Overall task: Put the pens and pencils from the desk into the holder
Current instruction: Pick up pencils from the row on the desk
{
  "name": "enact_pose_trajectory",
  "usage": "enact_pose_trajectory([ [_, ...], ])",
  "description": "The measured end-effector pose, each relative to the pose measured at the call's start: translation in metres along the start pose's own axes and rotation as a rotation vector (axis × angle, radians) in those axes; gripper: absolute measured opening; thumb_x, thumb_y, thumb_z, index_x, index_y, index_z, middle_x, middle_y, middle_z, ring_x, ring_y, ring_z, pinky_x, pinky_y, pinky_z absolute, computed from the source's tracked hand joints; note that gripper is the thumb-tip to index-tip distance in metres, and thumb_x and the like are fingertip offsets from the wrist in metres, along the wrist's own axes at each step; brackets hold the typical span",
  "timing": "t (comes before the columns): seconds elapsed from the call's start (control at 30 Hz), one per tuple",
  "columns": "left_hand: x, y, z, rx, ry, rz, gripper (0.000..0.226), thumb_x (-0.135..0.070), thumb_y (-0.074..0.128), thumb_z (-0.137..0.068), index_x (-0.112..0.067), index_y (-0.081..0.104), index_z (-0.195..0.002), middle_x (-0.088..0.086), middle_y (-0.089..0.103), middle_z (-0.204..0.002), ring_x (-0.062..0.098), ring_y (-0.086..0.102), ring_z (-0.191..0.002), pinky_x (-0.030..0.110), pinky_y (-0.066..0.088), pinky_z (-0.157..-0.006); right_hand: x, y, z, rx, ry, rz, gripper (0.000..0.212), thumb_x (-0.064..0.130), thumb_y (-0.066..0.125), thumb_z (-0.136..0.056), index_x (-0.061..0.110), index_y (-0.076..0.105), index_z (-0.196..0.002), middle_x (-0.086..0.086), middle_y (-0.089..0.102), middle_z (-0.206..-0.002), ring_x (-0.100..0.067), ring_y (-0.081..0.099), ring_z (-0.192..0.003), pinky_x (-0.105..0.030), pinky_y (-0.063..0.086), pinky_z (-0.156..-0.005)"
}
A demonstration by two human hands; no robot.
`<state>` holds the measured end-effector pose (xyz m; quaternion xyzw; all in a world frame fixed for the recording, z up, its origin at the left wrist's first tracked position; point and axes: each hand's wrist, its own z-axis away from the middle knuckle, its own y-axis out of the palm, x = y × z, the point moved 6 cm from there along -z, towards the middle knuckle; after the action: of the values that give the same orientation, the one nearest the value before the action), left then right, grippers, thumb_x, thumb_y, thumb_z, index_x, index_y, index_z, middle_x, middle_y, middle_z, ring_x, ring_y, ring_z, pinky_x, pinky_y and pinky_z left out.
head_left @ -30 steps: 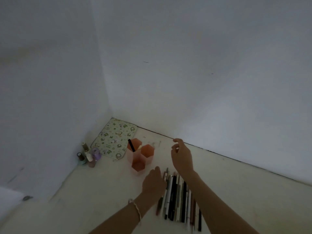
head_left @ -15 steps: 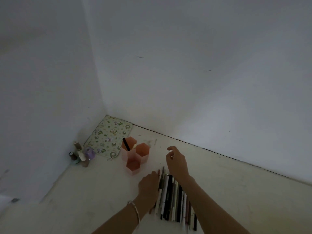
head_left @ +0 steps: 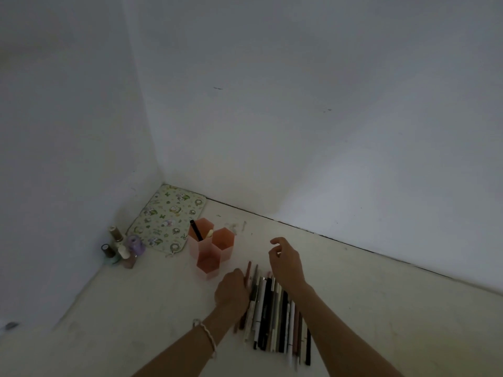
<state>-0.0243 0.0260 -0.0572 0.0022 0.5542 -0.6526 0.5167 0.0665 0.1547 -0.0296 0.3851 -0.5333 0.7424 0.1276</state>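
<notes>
A pink holder of three hexagonal cups stands on the desk, with a black pen in its back left cup. Just in front of it, to the right, several pens and pencils lie side by side in a row. My left hand rests knuckles up on the row's left edge. Its fingers curl over a brown pencil, whose tip pokes out beyond them. My right hand hovers over the far ends of the pens with fingers loosely bent and nothing in them.
A patterned cloth mat lies in the corner behind the holder. Several small bottles stand against the left wall. White walls close the desk at the left and back.
The view shifted a little. My right hand drew slightly back toward the row of pens. My left hand stayed on the row's left edge.
</notes>
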Motion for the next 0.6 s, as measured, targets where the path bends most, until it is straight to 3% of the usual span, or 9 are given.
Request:
enact_pose_trajectory([
  [0.1, -0.016, -0.040, -0.004, -0.137, 0.106, 0.277, 0.013, -0.019, 0.065, -0.090, -0.021, 0.054, -0.097, -0.002, 0.063, -0.092, 0.001, 0.058, -0.072, 0.016, 0.051, -0.065, 0.002, 0.006, 0.002, 0.033, 0.008, 0.117, 0.016, 0.015, 0.050, -0.093, 0.014, 0.063, -0.102, -0.002, 0.065, -0.082, -0.014, 0.059, -0.064, -0.033, 0.056, -0.067],
  [0.2, -0.032, -0.087, -0.010, -0.302, 0.225, 0.417, 0.039, -0.014, 0.066, -0.090, -0.022, 0.052, -0.125, -0.006, 0.063, -0.088, -0.001, 0.061, -0.070, 0.012, 0.054, -0.059, 0.011, 0.027, 0.007, 0.172, 0.007, 0.355, 0.024, 0.028, 0.059, -0.087, 0.007, 0.068, -0.078, -0.007, 0.067, -0.078, -0.018, 0.062, -0.070, -0.032, 0.058, -0.075],
  [0.27, -0.037, -0.104, -0.013, -0.315, 0.288, 0.491, 0.065, -0.011, 0.063, -0.091, -0.030, 0.034, -0.146, -0.007, 0.061, -0.080, 0.010, 0.064, -0.069, 0.021, 0.058, -0.061, 0.015, 0.044, 0.014, 0.258, 0.005, 0.527, 0.032, 0.038, 0.059, -0.085, 0.011, 0.062, -0.069, -0.004, 0.059, -0.071, -0.018, 0.058, -0.071, -0.034, 0.056, -0.077],
  [0.33, -0.038, -0.108, -0.017, -0.254, 0.300, 0.566, 0.081, -0.006, 0.060, -0.091, -0.037, 0.017, -0.152, 0.000, 0.061, -0.077, 0.026, 0.065, -0.068, 0.038, 0.061, -0.063, 0.016, 0.057, 0.018, 0.272, -0.025, 0.689, 0.034, 0.047, 0.057, -0.086, 0.014, 0.064, -0.079, -0.003, 0.057, -0.082, -0.020, 0.054, -0.085, -0.031, 0.046, -0.080],
  [0.4, -0.037, -0.106, -0.018, -0.216, 0.289, 0.598, 0.083, -0.002, 0.059, -0.089, -0.038, 0.017, -0.152, 0.003, 0.060, -0.076, 0.030, 0.064, -0.069, 0.046, 0.060, -0.065, 0.014, 0.069, 0.022, 0.270, -0.045, 0.760, 0.034, 0.045, 0.057, -0.087, 0.013, 0.066, -0.093, -0.004, 0.060, -0.097, -0.021, 0.052, -0.097, -0.033, 0.040, -0.084],
  [0.5, -0.037, -0.103, -0.016, -0.224, 0.288, 0.580, 0.076, -0.004, 0.061, -0.088, -0.035, 0.027, -0.149, 0.002, 0.062, -0.078, 0.026, 0.066, -0.072, 0.046, 0.060, -0.067, 0.014, 0.078, 0.027, 0.254, 0.008, 0.670, 0.022, 0.030, 0.057, -0.086, 0.013, 0.068, -0.096, -0.004, 0.065, -0.102, -0.020, 0.056, -0.099, -0.032, 0.048, -0.087],
  [0.6, -0.038, -0.119, -0.017, -0.303, 0.297, 0.630, 0.071, -0.007, 0.062, -0.089, -0.034, 0.031, -0.147, 0.002, 0.063, -0.086, 0.020, 0.067, -0.075, 0.038, 0.062, -0.065, 0.021, 0.066, 0.021, 0.206, 0.140, 0.345, 0.022, 0.029, 0.064, -0.078, 0.008, 0.070, -0.080, -0.003, 0.069, -0.082, -0.016, 0.066, -0.079, -0.033, 0.058, -0.075],
])
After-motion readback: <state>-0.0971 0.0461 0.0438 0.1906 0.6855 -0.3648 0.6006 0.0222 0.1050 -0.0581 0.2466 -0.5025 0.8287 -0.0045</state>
